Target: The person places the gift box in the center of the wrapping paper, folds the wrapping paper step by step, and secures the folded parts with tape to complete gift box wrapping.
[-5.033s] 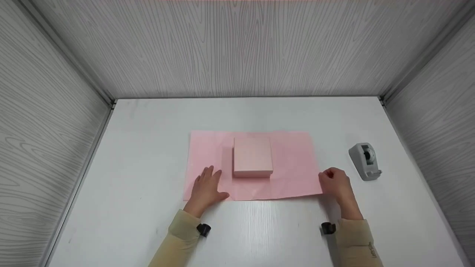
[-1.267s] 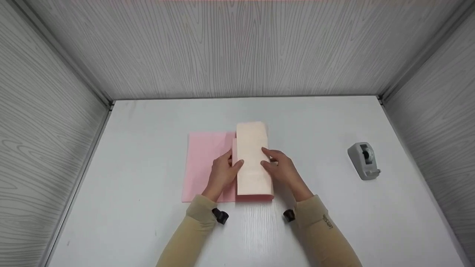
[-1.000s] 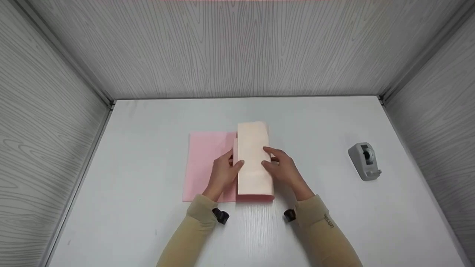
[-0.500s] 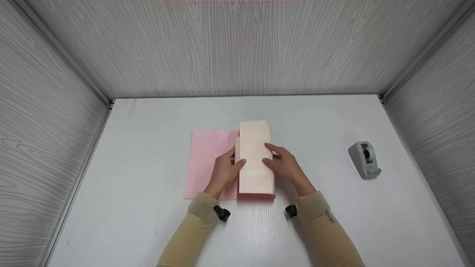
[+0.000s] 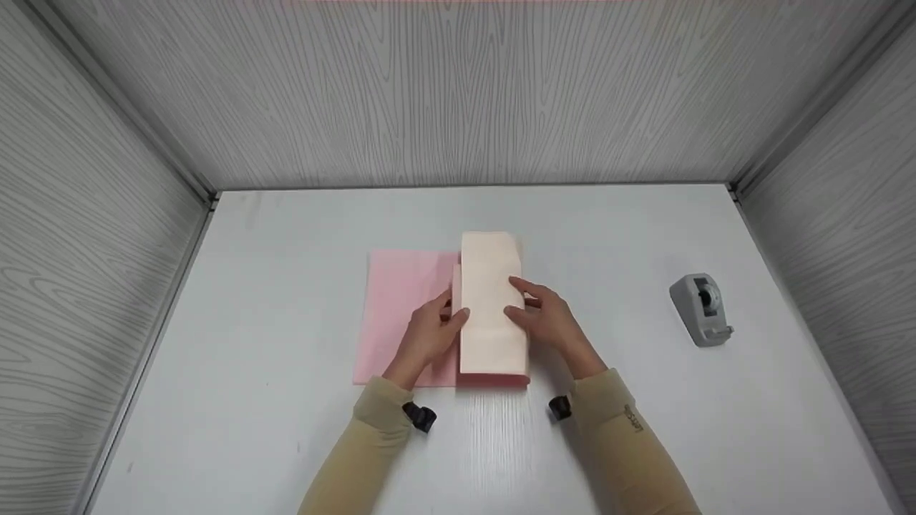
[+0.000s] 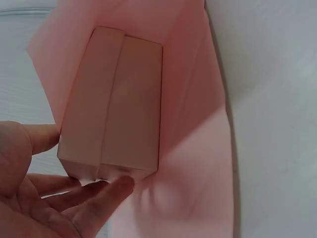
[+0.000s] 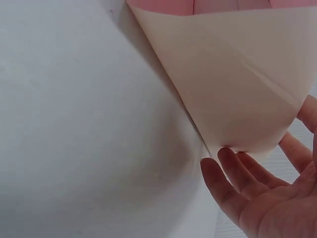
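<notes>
A pink box [image 6: 133, 104] sits on a sheet of wrapping paper, pink inside [image 5: 401, 307] and cream on its outer face [image 5: 490, 343]. The paper's right part is folded over the box's top; its left part lies flat on the table. My left hand [image 5: 431, 329] holds the box's left side, thumb on top near the flap's edge and fingers against the side. On the right, my right hand [image 5: 547, 322] holds the folded paper against the box, thumb and forefinger tips on top, other fingers down the side. In the head view, most of the box is hidden under the paper.
A grey tape dispenser [image 5: 701, 310] stands on the white table [image 5: 250, 322], well to the right of the paper. Grey wood-grain panels [image 5: 458, 93] enclose the back and both sides. Black wrist cameras [image 5: 419, 416] sit at the sleeve cuffs.
Five seconds ago the paper lay flat under the box. Its right part has since been folded over leftwards, and both hands have closed in on the box. Over the last second they barely move.
</notes>
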A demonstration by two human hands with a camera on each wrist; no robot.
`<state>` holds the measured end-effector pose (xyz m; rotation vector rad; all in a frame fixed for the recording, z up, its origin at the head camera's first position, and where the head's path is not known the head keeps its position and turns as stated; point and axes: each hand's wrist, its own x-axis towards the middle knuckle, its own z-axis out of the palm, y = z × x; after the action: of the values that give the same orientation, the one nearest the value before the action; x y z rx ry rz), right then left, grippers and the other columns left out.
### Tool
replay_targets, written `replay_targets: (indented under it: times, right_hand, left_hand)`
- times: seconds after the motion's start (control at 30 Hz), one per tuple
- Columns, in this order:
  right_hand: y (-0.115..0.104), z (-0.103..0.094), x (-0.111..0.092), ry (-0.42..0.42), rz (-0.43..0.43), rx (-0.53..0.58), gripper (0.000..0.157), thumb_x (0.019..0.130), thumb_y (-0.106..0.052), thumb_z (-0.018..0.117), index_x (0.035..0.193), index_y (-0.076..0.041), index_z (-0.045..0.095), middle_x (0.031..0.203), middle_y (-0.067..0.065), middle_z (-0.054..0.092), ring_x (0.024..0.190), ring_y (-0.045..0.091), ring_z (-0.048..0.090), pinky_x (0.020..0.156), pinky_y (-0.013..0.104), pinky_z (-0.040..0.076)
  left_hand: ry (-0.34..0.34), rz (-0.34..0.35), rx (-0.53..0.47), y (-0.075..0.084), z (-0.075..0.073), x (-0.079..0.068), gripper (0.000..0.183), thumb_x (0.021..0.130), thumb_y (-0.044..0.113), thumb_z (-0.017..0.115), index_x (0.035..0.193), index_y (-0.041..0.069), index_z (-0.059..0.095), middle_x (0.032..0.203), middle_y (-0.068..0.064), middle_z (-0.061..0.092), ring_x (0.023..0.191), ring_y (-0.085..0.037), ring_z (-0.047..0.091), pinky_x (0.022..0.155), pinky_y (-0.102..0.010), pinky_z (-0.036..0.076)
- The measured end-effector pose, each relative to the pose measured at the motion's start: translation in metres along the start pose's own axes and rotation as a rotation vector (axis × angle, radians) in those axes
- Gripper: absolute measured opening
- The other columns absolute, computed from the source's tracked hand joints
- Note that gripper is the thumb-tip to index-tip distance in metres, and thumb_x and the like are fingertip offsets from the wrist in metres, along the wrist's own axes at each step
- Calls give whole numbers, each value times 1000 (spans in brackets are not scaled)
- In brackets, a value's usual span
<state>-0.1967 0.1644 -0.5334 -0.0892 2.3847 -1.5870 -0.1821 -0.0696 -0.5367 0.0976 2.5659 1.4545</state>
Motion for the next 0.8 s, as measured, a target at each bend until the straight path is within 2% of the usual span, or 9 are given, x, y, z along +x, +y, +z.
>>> replay_targets:
  times: [0.17, 0.3, 0.47, 0.63, 0.8]
  right_hand:
    - [0, 1, 1, 4, 23, 8, 60, 92, -23, 71, 147, -24, 48, 150, 12, 40, 128, 30, 50, 93, 43, 50]
    - [-1, 2, 2, 13, 53, 6, 60, 91, -23, 72, 147, -26, 48, 145, 10, 45, 124, 27, 53, 92, 42, 50]
    - [-2, 2, 3, 17, 62, 11, 61, 91, -22, 72, 147, -26, 48, 144, 9, 47, 123, 27, 54, 92, 41, 50]
    - [-2, 2, 3, 16, 69, 14, 61, 91, -23, 72, 147, -27, 47, 143, 8, 47, 122, 27, 54, 91, 42, 51]
    - [-2, 2, 1, 21, 59, 12, 60, 91, -24, 72, 147, -26, 48, 141, 9, 48, 119, 27, 55, 89, 42, 51]
  left_hand:
    - [54, -32, 26, -9, -16, -14, 63, 99, 38, 57, 146, 0, 42, 135, -20, 55, 119, -33, 56, 97, -46, 46]
    - [136, -56, 49, -20, -34, -25, 60, 97, 34, 62, 144, -1, 45, 132, -21, 55, 119, -34, 54, 97, -47, 46]
    - [217, -119, 95, -34, -61, -36, 57, 96, 25, 63, 143, -3, 45, 129, -24, 54, 117, -36, 53, 95, -49, 46]
    - [240, -200, 94, -48, -85, -46, 51, 100, 17, 54, 144, -5, 41, 127, -27, 52, 114, -38, 53, 95, -50, 44]
    - [229, -280, 37, -59, -97, -55, 52, 102, 17, 48, 147, -3, 36, 131, -27, 49, 119, -39, 49, 97, -51, 42]
